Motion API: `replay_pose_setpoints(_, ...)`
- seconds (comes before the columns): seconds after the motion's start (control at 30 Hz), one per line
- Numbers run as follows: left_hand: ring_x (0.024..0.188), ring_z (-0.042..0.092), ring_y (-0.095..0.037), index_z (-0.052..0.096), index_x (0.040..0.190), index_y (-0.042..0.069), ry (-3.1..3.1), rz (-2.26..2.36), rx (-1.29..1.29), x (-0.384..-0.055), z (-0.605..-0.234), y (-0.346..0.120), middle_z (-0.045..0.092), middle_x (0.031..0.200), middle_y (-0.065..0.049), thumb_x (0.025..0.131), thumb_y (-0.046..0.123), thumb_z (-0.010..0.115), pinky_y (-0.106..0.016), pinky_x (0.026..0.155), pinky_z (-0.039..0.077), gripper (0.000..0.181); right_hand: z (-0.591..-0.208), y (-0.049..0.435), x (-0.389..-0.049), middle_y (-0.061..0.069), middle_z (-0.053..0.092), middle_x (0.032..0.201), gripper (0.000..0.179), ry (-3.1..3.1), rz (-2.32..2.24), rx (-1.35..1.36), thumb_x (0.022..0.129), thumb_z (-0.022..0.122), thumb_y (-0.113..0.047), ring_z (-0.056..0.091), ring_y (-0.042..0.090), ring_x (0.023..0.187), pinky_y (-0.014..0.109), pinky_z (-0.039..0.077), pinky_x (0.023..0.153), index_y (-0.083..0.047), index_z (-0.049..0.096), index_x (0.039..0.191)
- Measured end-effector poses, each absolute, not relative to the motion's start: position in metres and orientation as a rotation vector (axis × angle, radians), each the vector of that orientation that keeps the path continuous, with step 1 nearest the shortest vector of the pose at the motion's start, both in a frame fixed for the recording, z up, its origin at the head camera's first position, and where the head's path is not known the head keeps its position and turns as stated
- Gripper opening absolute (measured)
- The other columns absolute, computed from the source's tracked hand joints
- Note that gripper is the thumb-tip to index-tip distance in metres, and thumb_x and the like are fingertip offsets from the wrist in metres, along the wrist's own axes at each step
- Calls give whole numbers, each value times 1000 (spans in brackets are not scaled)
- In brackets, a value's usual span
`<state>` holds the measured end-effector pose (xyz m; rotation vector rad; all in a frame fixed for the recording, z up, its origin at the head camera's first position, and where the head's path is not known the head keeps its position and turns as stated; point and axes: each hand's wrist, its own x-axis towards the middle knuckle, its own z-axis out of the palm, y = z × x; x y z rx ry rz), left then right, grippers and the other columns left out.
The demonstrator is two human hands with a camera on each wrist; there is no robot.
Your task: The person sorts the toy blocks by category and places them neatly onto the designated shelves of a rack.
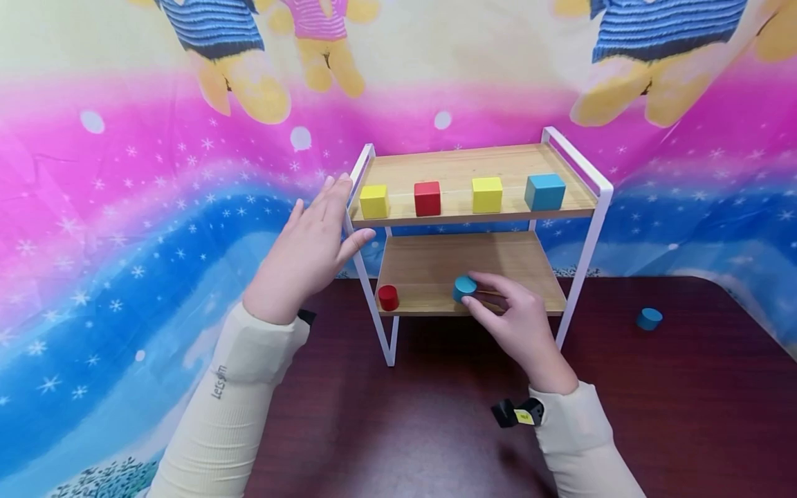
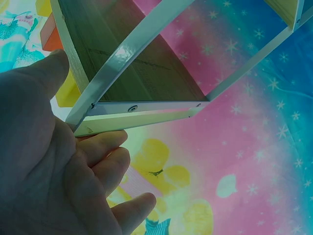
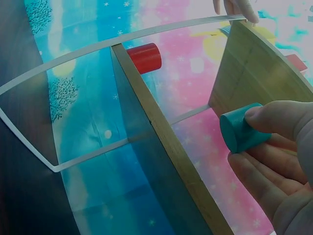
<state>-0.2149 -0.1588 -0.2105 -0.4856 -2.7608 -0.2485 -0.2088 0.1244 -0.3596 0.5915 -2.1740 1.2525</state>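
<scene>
My right hand (image 1: 519,325) pinches a blue cylinder (image 1: 463,288) between thumb and fingers. In the right wrist view the blue cylinder (image 3: 242,128) is held apart from the lower board, in the gap between the two shelves. My left hand (image 1: 301,252) has its fingers straight and lies at the upper left corner of the white-framed shelf rack. The left wrist view shows the left hand (image 2: 73,161) with its thumb and fingers around the frame's corner post (image 2: 124,54), touching it. A red cylinder (image 1: 388,298) stands at the lower board's left front.
On the upper board (image 1: 461,166) stand a yellow cube (image 1: 374,201), a red cube (image 1: 427,198), another yellow cube (image 1: 487,195) and a blue cube (image 1: 544,192). A second blue cylinder (image 1: 649,319) lies on the dark table (image 1: 691,401), right of the rack. A patterned cloth (image 1: 156,242) hangs behind.
</scene>
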Motion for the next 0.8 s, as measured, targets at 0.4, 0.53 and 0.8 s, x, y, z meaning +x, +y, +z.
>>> replay_pose_setpoints(0.4, 156, 11, -26, 11, 164, 13, -2760, -246, -488, -215, -211, -159, 20, 168, -12, 100, 47, 59, -59, 123, 9, 87, -361, 109, -216, 13, 73, 114, 37, -2189, 1258, 624, 85, 83, -6, 74, 26, 94, 42, 61, 80, -2, 72, 120)
replay_pose_setpoints(0.53, 156, 10, -26, 11, 164, 13, -2762, -249, -492, -215, -211, -159, 20, 168, -12, 101, 47, 58, -59, 123, 9, 86, -363, 104, -218, 14, 73, 114, 38, -2195, 1251, 643, 83, 84, -5, 74, 26, 94, 42, 61, 81, 0, 72, 119)
replay_pose_setpoints(0.8, 156, 10, -26, 10, 164, 13, -2761, -256, -488, -215, -211, -159, 19, 168, -11, 101, 48, 58, -59, 123, 9, 86, -365, 96, -219, 13, 73, 114, 38, -2237, 1223, 650, 84, 84, -7, 72, 25, 96, 42, 61, 83, -2, 72, 119)
